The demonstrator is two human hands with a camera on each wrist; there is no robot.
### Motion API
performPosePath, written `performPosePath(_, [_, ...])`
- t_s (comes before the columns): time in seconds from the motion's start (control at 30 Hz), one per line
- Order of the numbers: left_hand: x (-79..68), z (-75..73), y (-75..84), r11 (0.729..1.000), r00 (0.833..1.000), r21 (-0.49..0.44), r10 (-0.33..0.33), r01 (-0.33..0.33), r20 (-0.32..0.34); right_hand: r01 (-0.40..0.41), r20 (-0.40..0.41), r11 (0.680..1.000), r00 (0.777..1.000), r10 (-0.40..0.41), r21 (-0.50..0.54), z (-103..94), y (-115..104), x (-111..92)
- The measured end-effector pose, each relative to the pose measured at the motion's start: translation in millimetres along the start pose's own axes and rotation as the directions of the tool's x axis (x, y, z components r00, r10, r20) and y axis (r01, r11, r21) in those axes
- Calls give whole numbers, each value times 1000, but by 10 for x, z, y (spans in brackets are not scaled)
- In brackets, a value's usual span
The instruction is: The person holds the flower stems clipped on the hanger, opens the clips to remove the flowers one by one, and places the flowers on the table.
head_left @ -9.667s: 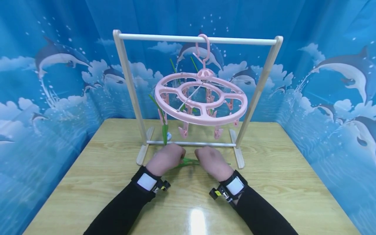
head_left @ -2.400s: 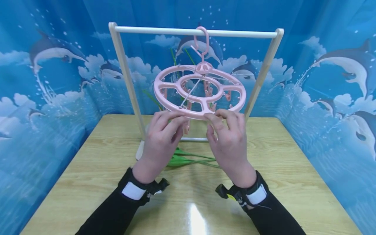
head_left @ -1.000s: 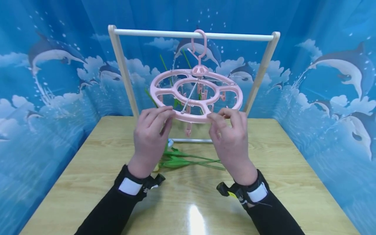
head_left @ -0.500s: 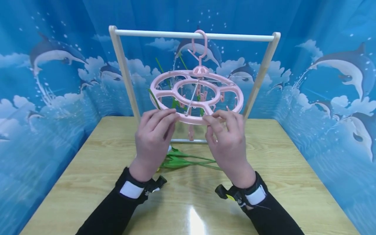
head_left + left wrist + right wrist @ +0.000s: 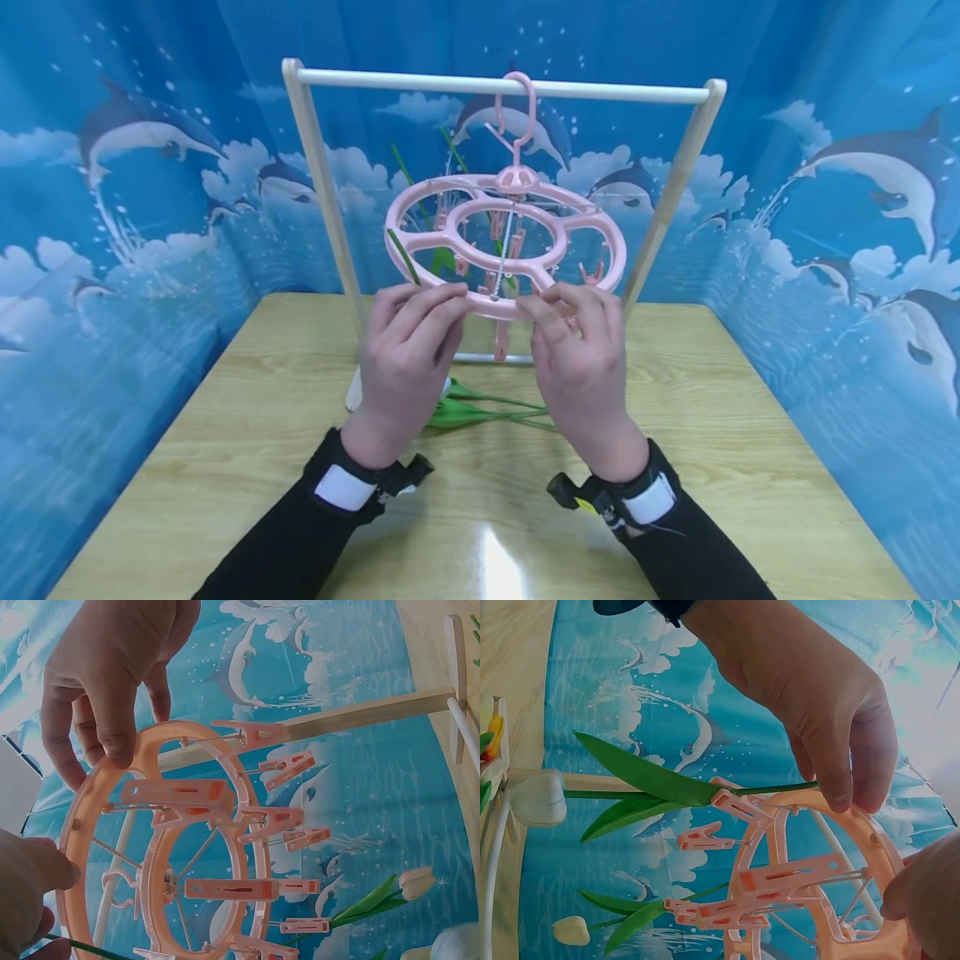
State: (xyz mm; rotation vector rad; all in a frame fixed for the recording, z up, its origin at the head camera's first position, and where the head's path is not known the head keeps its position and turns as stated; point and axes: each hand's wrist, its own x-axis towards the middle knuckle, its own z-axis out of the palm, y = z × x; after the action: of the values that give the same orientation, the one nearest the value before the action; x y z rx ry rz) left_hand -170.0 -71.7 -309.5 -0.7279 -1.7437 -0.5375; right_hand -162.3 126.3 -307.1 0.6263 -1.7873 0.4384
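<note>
A pink round clip hanger (image 5: 442, 237) hangs from the rack's top bar. My left hand (image 5: 408, 350) pinches its near rim left of centre, and my right hand (image 5: 581, 358) pinches the rim to the right. A green stem (image 5: 405, 254) rises behind the left hand. In the right wrist view, a white tulip (image 5: 540, 799) hangs head down, its stem in a pink clothespin (image 5: 739, 806). A smaller pale tulip (image 5: 571, 930) hangs from another clip. The left wrist view shows several dangling clothespins (image 5: 229, 889) and a hanging tulip (image 5: 416, 883).
Several green-leaved tulips (image 5: 465, 412) lie on the wooden table (image 5: 675, 467) below the hands, their heads partly hidden by the left hand. The rack's white top bar (image 5: 615, 90) and wooden posts (image 5: 678, 183) stand around the hanger. A dolphin-printed curtain (image 5: 847, 233) encloses the table.
Earlier both hands were low at the tulips on the table; now they are up at the hanger. Within the last second the hanger has turned, its near rim and front clip shifting right.
</note>
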Motion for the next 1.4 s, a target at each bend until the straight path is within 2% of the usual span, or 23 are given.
performPosePath(0.13, [10,-4,-3,1000,1000,-25,10,-10,-6,-5,-12,1000,1000,5,11,-2,13,14])
performPosePath(0.27, [10,-10,-29,994,1000,-106,10,-13,-25,-12,-22,1000,1000,13,18,-12,30,23])
performPosePath(0.4, [16,-16,-111,982,992,-170,-96,80,-85,-16,-17,1000,1000,16,22,-25,48,24])
performPosePath(0.5, [26,-35,-196,975,977,-147,-185,169,-109,-16,-15,999,1000,16,31,-36,55,29])
performPosePath(0.57, [28,-48,-240,974,974,-119,-206,195,-91,-15,-12,999,1000,15,38,-43,57,30])
performPosePath(0.67, [24,-57,-273,978,980,-96,-190,185,-50,-14,-10,999,1000,14,48,-48,58,29])
performPosePath(0.83, [35,-54,-281,988,992,-88,-129,129,-3,-16,-22,998,1000,17,65,-51,60,31])
performPosePath(1.03, [47,-66,-280,995,997,-69,-77,76,-9,-16,-3,997,1000,17,70,-52,64,32])
performPosePath(1.4, [61,-55,-236,996,999,-81,-39,37,-27,-3,-1,999,1000,3,46,-70,58,25])
